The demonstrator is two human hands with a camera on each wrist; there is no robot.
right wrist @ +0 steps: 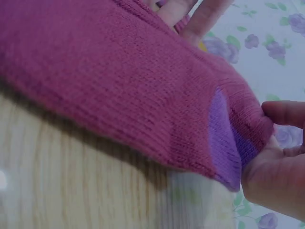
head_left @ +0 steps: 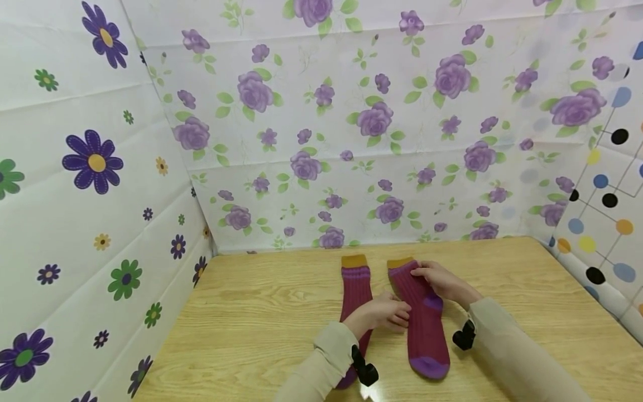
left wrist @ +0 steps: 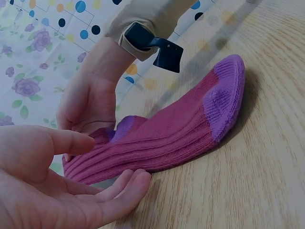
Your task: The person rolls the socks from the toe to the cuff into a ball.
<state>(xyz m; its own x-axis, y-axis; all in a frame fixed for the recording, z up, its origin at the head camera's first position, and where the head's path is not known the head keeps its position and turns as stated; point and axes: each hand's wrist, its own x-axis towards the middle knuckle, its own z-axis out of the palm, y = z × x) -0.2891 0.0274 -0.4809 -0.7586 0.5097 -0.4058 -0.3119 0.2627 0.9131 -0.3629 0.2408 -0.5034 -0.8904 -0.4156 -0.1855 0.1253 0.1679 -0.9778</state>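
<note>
Two ribbed maroon socks with purple toes and mustard cuffs lie on a wooden table [head_left: 261, 318]. The right-hand sock [head_left: 427, 332] has a purple heel patch [right wrist: 223, 136] showing. My right hand [head_left: 444, 283] pinches this sock by its side just below the cuff, between thumb and fingers. My left hand [head_left: 383, 312] is at the same sock's opposite edge, thumb over it and loosely bent fingers [left wrist: 126, 193] alongside. Beneath my left forearm, the other sock [head_left: 355, 287] lies lengthwise, its middle partly covered.
A white floral sheet [head_left: 311, 123] stands along the table's back edge. Patterned sheets hang on both sides, with large flowers on the left sheet [head_left: 45, 212] and coloured dots on the right sheet [head_left: 608, 223]. Each wrist carries a small black camera mount [head_left: 464, 335].
</note>
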